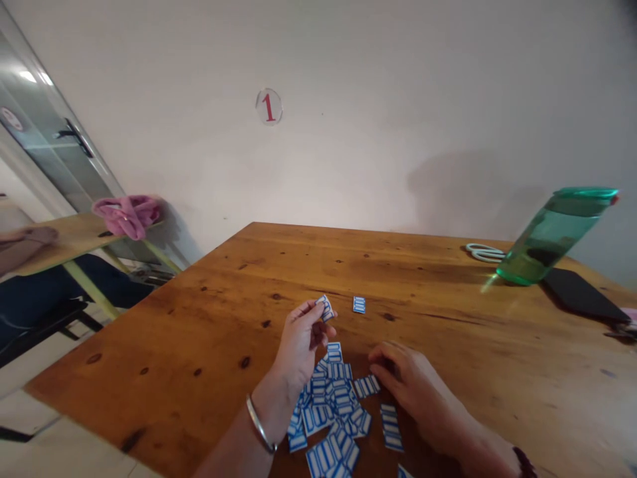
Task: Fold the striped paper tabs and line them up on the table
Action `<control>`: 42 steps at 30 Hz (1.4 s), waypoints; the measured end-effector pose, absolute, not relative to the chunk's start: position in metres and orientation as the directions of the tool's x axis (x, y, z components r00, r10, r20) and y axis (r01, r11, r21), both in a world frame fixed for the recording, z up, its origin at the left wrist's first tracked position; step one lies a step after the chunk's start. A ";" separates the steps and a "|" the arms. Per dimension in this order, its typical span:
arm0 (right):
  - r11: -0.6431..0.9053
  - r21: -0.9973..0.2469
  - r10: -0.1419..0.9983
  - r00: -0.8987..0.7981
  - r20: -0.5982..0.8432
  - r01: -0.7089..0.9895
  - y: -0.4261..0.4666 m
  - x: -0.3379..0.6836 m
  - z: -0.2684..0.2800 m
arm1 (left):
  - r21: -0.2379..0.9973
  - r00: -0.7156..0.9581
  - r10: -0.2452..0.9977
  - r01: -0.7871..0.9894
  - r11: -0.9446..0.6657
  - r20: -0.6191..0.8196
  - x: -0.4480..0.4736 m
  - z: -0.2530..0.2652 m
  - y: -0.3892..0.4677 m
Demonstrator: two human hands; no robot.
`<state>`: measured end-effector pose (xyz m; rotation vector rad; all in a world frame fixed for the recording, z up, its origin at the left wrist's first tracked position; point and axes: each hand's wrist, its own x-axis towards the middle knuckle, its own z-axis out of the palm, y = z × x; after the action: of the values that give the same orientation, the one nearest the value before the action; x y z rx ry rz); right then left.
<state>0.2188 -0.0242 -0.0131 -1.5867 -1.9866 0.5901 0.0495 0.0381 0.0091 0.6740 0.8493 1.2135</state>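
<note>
My left hand (303, 335) is raised over the table, its thumb and fingers pinching a small sheet of blue-framed white labels (325, 308). Below it lies a loose pile of similar label sheets (331, 395), overlapping at many angles. At the pile's right side, my right hand (405, 378) is low with curled fingers. Its thumb and fingertips close on the end of another label sheet (367, 386); the exact contact is partly hidden. A separate label strip (391, 427) lies under the right wrist's left side. One more label sheet (359, 305) rests farther back on the wood.
The wooden table (199, 318) meets a white wall. A green bottle (552, 239) stands at the right, beside a white cable (484, 252) and a black flat device (584, 295). At left, another person's hand (34, 238) and a pink cloth (129, 214) rest on a second table.
</note>
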 end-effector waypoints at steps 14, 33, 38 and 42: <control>0.654 0.005 0.755 -0.651 -0.075 0.757 0.032 0.169 0.018 | 0.685 0.004 0.934 -0.679 0.263 -0.356 0.046 0.014 0.042; 0.211 -0.886 0.970 -0.199 0.138 0.412 0.029 0.188 0.017 | 0.830 0.115 0.975 -0.512 0.222 -0.189 0.053 0.006 0.037; 0.177 -0.884 0.984 -0.087 0.154 0.433 0.038 0.191 0.017 | 0.846 0.214 0.943 -0.423 0.325 -0.255 0.057 0.001 0.038; 0.217 -0.796 0.976 -0.132 0.173 0.566 0.046 0.191 0.021 | 0.967 0.135 0.990 -0.254 0.000 0.036 0.057 0.000 0.043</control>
<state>0.1912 0.0455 0.0208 -1.4338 -1.7948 0.7469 0.0572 0.0429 0.0002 1.0951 0.9123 1.2303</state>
